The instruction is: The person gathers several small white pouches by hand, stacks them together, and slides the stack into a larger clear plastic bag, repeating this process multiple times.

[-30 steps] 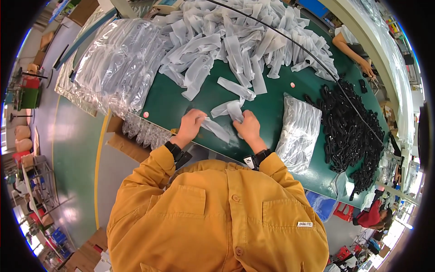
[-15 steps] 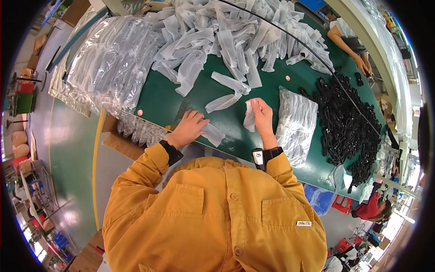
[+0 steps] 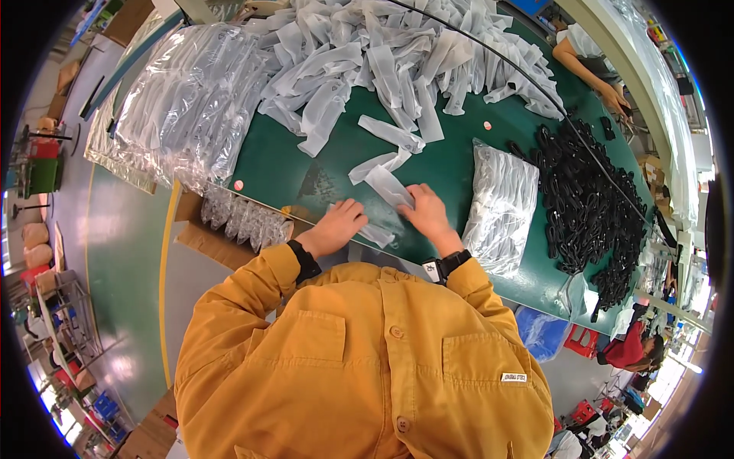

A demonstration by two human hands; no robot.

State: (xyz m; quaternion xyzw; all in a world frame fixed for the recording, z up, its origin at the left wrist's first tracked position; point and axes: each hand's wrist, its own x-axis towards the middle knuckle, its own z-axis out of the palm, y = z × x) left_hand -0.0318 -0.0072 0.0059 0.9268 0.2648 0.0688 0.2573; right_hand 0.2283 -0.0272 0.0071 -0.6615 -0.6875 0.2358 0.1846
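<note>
My right hand (image 3: 426,212) pinches the end of a frosted plastic bag (image 3: 388,187), which slants up and left from its fingers over the green table. My left hand (image 3: 336,228) is curled over another frosted bag (image 3: 376,233) at the near table edge; that bag's left end is hidden under the fingers. Just beyond the right hand's bag lie two more slim frosted bags, one nearer (image 3: 375,166) and one farther (image 3: 391,132). A large heap of the same bags (image 3: 329,103) covers the far side. What is inside the bags cannot be made out.
Clear packs of filled bags stand at the left (image 3: 187,99) and right (image 3: 503,206). Black coiled cables (image 3: 585,206) are piled farther right. An open carton (image 3: 200,236) sits below the left edge. A black cord (image 3: 501,65) crosses overhead. Another person's arm (image 3: 585,75) reaches in at the far right.
My right hand has come down and left, and its bag now points left, nearer the other loose bags. My left hand has shifted slightly right and toward me.
</note>
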